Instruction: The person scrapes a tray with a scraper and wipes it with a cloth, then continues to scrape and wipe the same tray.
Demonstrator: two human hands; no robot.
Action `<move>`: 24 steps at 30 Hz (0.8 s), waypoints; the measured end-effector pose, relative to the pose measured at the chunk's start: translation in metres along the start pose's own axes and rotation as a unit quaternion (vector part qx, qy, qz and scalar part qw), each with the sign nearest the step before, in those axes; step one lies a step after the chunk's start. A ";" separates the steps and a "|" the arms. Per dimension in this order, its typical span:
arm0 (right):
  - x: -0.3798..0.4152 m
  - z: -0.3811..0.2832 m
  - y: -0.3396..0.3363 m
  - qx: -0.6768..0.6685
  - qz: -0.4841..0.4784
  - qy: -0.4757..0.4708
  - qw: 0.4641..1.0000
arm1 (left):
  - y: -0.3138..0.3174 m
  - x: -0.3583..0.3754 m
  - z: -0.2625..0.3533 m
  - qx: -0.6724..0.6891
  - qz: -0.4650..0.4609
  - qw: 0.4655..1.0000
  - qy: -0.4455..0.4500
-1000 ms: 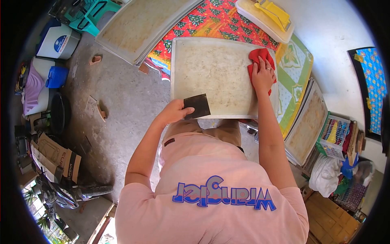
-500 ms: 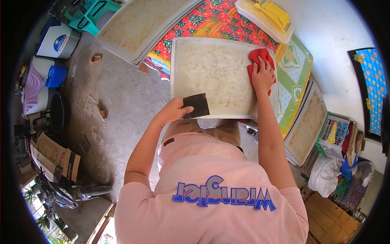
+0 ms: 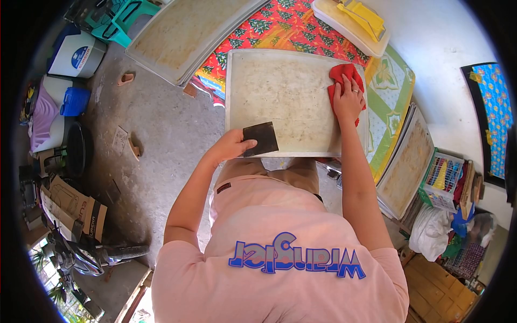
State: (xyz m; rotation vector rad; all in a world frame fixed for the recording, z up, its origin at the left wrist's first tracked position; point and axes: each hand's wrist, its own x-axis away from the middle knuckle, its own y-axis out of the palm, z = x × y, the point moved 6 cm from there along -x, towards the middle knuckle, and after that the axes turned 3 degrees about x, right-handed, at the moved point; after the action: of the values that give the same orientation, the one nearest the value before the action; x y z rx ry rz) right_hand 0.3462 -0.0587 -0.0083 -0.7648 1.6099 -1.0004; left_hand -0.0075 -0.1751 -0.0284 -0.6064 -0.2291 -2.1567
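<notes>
A shallow metal baking tray (image 3: 285, 102) with a stained, worn surface lies in front of me, its near edge close to my body. At its near left corner, my left hand (image 3: 230, 145) grips a flat black rectangular piece (image 3: 260, 139), thumb on top; the fingers below are hidden. Toward the tray's far right corner, my right hand (image 3: 350, 101) presses a bunched red cloth (image 3: 340, 73) against the tray, its fingers bent over the fabric.
Stacked trays (image 3: 183, 37) stand at the far left, more trays (image 3: 406, 167) at the right. Under my tray is a table with a red patterned cover (image 3: 258, 27). A white tub (image 3: 328, 16) holding a yellow object (image 3: 363, 19) sits at the back. A teal chair (image 3: 126, 24) stands beyond.
</notes>
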 end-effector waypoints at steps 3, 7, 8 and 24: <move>0.000 0.000 0.000 0.001 0.001 0.000 1.000 | -0.001 -0.005 -0.012 -0.001 -0.004 1.000 0.022; 0.000 0.000 0.000 0.002 0.003 -0.002 1.000 | -0.001 -0.008 -0.016 0.006 0.006 0.998 0.059; 0.000 0.000 0.000 0.002 0.002 -0.001 1.000 | 0.000 -0.009 -0.018 0.012 0.015 0.997 0.081; -0.001 0.002 0.003 -0.014 -0.031 0.016 0.999 | 0.016 -0.031 -0.002 0.039 0.097 0.990 0.093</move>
State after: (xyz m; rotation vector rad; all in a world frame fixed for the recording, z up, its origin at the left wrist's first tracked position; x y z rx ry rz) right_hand 0.3482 -0.0573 -0.0111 -0.8262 1.6390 -1.0407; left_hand 0.0207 -0.1642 -0.0465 -0.3639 -0.1465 -1.9914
